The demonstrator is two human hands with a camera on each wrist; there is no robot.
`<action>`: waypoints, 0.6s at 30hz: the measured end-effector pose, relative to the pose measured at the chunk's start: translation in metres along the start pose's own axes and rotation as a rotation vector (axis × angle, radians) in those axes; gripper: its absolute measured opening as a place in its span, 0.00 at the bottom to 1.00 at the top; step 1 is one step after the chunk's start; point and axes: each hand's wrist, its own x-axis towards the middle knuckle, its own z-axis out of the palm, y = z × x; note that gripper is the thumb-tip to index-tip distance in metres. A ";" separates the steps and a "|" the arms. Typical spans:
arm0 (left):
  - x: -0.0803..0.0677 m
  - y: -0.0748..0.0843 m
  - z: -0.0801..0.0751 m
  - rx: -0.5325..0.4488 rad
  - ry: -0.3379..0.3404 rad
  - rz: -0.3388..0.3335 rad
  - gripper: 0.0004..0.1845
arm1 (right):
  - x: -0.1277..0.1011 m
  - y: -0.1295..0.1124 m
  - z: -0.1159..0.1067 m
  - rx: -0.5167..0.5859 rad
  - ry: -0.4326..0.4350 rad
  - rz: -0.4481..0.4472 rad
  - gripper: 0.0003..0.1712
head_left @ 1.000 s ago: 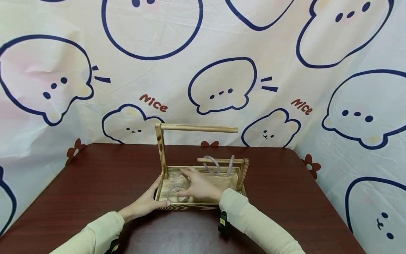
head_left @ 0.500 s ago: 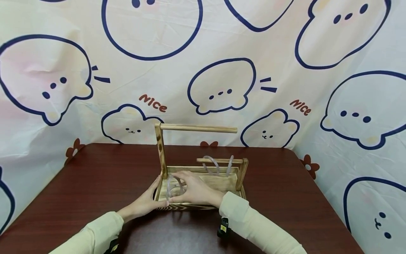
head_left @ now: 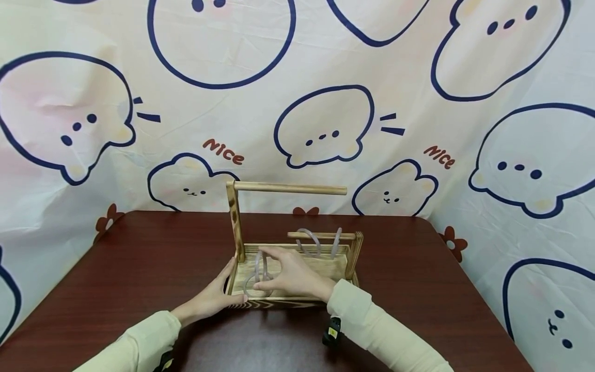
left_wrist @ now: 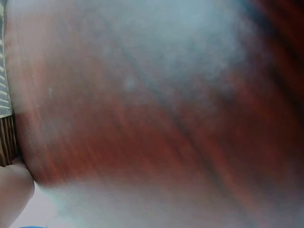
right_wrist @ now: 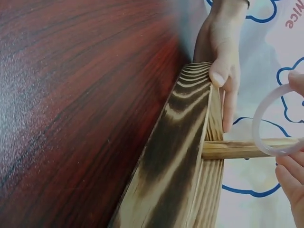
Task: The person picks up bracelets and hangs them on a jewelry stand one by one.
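Observation:
A wooden bangle stand [head_left: 316, 263] has a shallow tray, a tall bar on the left and a low bar on the right. My left hand [head_left: 209, 297] holds the tray's left end, its thumb at the front corner in the right wrist view. Over the tray's left part, my right hand [head_left: 295, 274] pinches a pale translucent bangle [right_wrist: 258, 121] between thumb and fingers, upright. Another bangle [head_left: 247, 290] lies in the tray just beneath, partly covered. Two more, a tilted bangle [head_left: 318, 243] and an edge-on bangle [head_left: 337, 243], hang on the low bar.
The tall bar [head_left: 293, 188] juts rightward above the tray, behind my right hand. The low bar [head_left: 295, 235] points left from the right post [head_left: 355, 256]. Dark red-brown tabletop [head_left: 139, 258] surrounds the stand, and a printed cloth [head_left: 260, 119] hangs behind.
My right hand dipped left and closer to the tray's front among the bangles, then rose slightly to the right with one bangle upright in its fingers. My left hand keeps its place.

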 end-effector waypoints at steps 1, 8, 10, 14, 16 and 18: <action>0.000 0.000 0.000 0.001 0.001 0.001 0.56 | 0.000 0.000 -0.001 -0.001 -0.002 0.002 0.49; 0.000 0.000 0.001 0.003 0.014 0.016 0.57 | -0.004 -0.003 -0.011 -0.015 -0.014 0.003 0.49; 0.000 0.000 0.002 0.003 0.016 0.020 0.57 | -0.006 -0.003 -0.015 -0.014 -0.007 -0.007 0.49; 0.000 0.000 0.002 0.008 0.019 0.019 0.57 | -0.009 -0.004 -0.024 -0.002 -0.005 -0.019 0.48; 0.000 0.000 0.002 0.012 0.025 0.020 0.57 | -0.010 -0.005 -0.030 -0.008 -0.008 -0.024 0.48; 0.000 0.000 0.002 0.022 0.030 0.022 0.57 | -0.010 -0.006 -0.036 -0.023 0.002 -0.034 0.48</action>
